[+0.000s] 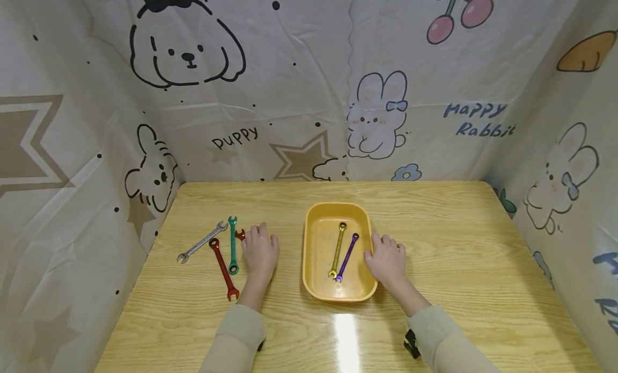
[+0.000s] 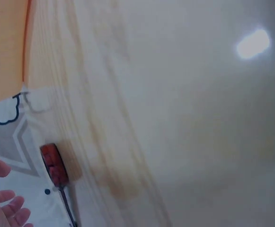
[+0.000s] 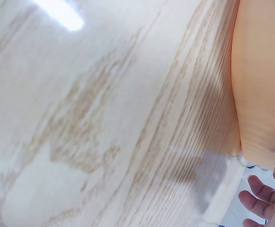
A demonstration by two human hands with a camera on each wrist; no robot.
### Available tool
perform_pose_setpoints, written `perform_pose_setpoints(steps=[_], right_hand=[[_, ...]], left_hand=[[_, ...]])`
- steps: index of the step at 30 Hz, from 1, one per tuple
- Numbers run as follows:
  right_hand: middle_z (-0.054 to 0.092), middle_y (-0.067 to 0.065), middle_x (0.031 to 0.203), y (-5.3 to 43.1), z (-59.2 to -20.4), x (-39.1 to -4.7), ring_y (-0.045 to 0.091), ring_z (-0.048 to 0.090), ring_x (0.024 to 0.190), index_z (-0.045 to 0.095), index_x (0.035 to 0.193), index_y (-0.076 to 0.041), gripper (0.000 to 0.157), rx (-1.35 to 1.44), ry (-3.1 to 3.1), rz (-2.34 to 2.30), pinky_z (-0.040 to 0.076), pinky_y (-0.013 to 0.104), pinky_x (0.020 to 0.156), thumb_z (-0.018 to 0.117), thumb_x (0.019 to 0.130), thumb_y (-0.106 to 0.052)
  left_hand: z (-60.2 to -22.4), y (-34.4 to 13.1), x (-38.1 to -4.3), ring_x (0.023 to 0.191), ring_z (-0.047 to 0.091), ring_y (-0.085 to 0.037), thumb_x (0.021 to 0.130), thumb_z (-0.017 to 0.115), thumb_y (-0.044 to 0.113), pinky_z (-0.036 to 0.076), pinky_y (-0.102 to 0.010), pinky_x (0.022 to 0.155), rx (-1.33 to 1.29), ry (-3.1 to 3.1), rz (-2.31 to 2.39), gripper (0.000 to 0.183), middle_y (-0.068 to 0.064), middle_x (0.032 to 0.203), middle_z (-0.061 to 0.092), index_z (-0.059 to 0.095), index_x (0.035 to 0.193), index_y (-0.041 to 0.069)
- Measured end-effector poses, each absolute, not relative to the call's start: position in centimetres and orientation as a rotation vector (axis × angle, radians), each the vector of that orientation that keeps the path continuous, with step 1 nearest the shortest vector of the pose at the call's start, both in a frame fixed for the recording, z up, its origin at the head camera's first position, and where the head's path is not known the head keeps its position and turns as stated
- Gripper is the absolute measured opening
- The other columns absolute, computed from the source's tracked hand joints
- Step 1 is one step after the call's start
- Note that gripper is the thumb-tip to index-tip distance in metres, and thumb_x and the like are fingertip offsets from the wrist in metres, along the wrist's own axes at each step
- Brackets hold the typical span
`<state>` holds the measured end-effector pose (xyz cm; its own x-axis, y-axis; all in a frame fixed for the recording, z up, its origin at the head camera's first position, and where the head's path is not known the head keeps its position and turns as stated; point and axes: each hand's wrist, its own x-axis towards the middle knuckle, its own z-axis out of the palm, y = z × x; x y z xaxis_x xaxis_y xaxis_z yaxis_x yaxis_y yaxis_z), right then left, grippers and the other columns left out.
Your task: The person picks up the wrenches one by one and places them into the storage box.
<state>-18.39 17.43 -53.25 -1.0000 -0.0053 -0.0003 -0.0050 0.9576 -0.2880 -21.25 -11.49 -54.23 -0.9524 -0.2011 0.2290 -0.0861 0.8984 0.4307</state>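
Observation:
My left hand [image 1: 260, 252] is over the left part of the table, with loosely bent fingers beside a small red wrench [image 1: 240, 234] that it partly hides. In the left wrist view a red wrench end [image 2: 55, 165] lies apart from the fingertips [image 2: 15, 206]. Left of this hand are a green wrench [image 1: 233, 247], a larger dark red wrench [image 1: 224, 270] and a silver wrench [image 1: 203, 242]. My right hand [image 1: 388, 259] rests at the right rim of a yellow tray [image 1: 309, 255], its thumb at the edge. Inside lie a gold wrench [image 1: 339, 249] and a purple wrench [image 1: 347, 257].
The wooden table [image 1: 458, 244] meets a printed cloth [image 1: 289, 121] at its back and sides. A bright light reflection [image 1: 345, 341] shows on the wood in front of the tray.

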Motion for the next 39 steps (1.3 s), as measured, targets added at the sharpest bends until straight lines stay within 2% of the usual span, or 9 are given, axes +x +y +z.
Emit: perform_pose_setpoints(steps=[8,16,22,28,34,39], right_hand=[[0.053,0.02,0.107,17.4,-53.2,-18.3,0.037,0.048,0.103,0.044,0.123,-0.006,0.044,-0.011,3.103,-0.454,0.028,0.056,0.092,0.049,0.087,-0.03],[0.054,0.02,0.108,17.4,-53.2,-18.3,0.038,0.047,0.104,0.045,0.124,-0.005,0.044,-0.004,3.099,-0.467,0.027,0.057,0.093,0.049,0.087,-0.029],[0.054,0.02,0.105,17.5,-53.4,-18.3,0.037,0.048,0.101,0.046,0.12,-0.005,0.042,-0.002,3.11,-0.473,0.028,0.056,0.091,0.05,0.086,-0.029],[0.054,0.017,0.099,17.5,-53.6,-18.4,0.036,0.049,0.096,0.048,0.112,-0.006,0.035,-0.004,3.133,-0.474,0.03,0.055,0.088,0.051,0.085,-0.028],[0.054,0.018,0.1,17.5,-53.6,-18.5,0.036,0.049,0.097,0.048,0.113,-0.006,0.036,0.0,3.126,-0.482,0.029,0.055,0.089,0.051,0.085,-0.028],[0.054,0.018,0.102,17.5,-53.5,-18.5,0.036,0.049,0.098,0.047,0.115,-0.006,0.037,-0.003,3.119,-0.479,0.029,0.055,0.089,0.05,0.085,-0.028]], left_hand=[[-54.8,-12.4,-21.0,0.1,0.044,-0.037,0.087,0.056,0.022,0.038,-0.048,0.079,0.361,-2.826,-0.53,0.043,-0.021,0.109,0.049,0.049,0.122,-0.002],[-55.2,-12.9,-20.8,0.109,0.038,-0.041,0.089,0.054,0.023,0.035,-0.052,0.086,0.456,-2.887,-0.579,0.052,-0.027,0.121,0.042,0.038,0.13,-0.006],[-55.4,-13.1,-20.6,0.109,0.037,-0.043,0.09,0.052,0.022,0.035,-0.052,0.086,0.535,-2.918,-0.605,0.058,-0.032,0.126,0.037,0.031,0.134,-0.01],[-55.5,-13.2,-20.6,0.109,0.036,-0.044,0.091,0.051,0.021,0.034,-0.052,0.086,0.598,-2.95,-0.616,0.058,-0.032,0.129,0.033,0.029,0.134,-0.011],[-55.5,-13.2,-20.8,0.112,0.034,-0.046,0.094,0.046,0.021,0.033,-0.052,0.089,0.646,-3.024,-0.593,0.058,-0.035,0.136,0.026,0.025,0.136,-0.014],[-55.7,-13.2,-20.8,0.108,0.036,-0.046,0.096,0.042,0.018,0.035,-0.051,0.086,0.663,-3.05,-0.558,0.054,-0.035,0.135,0.026,0.025,0.134,-0.017]])
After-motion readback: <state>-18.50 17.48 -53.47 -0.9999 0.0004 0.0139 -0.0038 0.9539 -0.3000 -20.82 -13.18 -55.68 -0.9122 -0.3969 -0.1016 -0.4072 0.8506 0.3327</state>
